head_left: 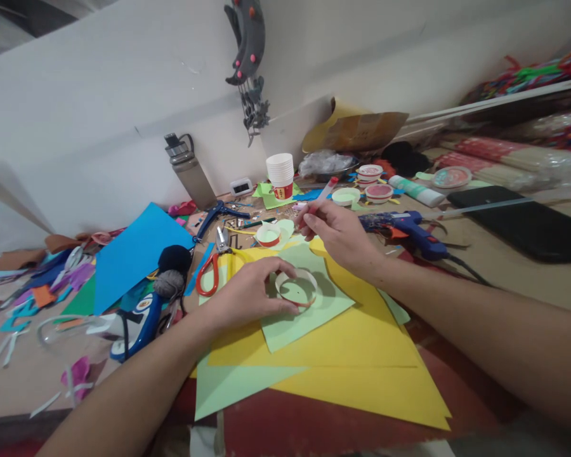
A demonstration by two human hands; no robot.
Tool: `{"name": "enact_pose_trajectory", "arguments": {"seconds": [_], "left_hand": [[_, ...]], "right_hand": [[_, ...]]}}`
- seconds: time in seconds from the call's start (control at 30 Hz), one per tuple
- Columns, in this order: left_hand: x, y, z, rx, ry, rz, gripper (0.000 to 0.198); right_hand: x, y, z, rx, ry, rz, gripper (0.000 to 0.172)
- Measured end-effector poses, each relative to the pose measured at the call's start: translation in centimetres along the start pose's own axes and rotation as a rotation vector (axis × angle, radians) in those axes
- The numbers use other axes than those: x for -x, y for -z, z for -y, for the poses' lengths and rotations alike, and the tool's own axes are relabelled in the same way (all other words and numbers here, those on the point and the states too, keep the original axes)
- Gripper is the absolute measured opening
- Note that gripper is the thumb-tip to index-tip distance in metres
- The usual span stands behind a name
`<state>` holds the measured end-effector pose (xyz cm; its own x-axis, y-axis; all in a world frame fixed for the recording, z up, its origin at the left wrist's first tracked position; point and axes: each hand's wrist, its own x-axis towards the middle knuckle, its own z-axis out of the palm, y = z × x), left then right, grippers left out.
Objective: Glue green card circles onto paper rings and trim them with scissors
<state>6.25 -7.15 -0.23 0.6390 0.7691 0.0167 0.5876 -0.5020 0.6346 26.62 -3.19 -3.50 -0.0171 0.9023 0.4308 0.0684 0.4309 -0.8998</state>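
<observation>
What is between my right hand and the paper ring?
Nothing visible. Only bare light green paper lies between the right hand and the paper ring; the left hand holds the ring's left side.

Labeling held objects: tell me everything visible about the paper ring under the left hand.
The paper ring is a short round band, white with a reddish lower edge, seemingly thin card. It lies flat, opening up, on a pale green sheet that shows through its middle. The left hand curls round its left side, fingers touching the wall. The right hand, gripping a slim stick, hovers beyond it, apart.
</observation>
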Motion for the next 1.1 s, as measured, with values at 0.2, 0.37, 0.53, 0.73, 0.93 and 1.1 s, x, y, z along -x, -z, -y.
{"name": "enact_pose_trajectory", "arguments": {"seconds": [0.2, 0.37, 0.53, 0.73, 0.93, 1.1], "left_hand": [[0.1, -0.6, -0.3, -0.034, -0.088, 0.078, 0.061], [0.0, -0.1, 0.3, -0.067, -0.092, -0.007, 0.083], [0.2, -1.0, 1.0, -0.170, 0.051, -0.068, 0.061], [0.7, -2.6, -0.4, -0.200, 0.034, -0.127, 0.057], [0.7, -2.1, -1.4, -0.141, -0.124, 0.009, 0.086], [0.0, -1.9, -1.6, -0.070, -0.009, -0.097, 0.049]], "right_hand": [[0.1, 0.0, 0.2, 0.020, -0.017, 0.015, 0.011], [0.1, 0.2, 0.5, -0.009, -0.003, -0.004, 0.011], [0.0, 0.4, 0.4, -0.004, -0.001, -0.018, 0.012], [-0.2, 0.5, 0.1, -0.038, 0.020, -0.039, 0.011], [-0.4, 0.8, 0.3, -0.040, -0.002, -0.050, 0.010], [-0.7, 1.0, 0.3, -0.015, 0.017, -0.047, 0.010]]}}
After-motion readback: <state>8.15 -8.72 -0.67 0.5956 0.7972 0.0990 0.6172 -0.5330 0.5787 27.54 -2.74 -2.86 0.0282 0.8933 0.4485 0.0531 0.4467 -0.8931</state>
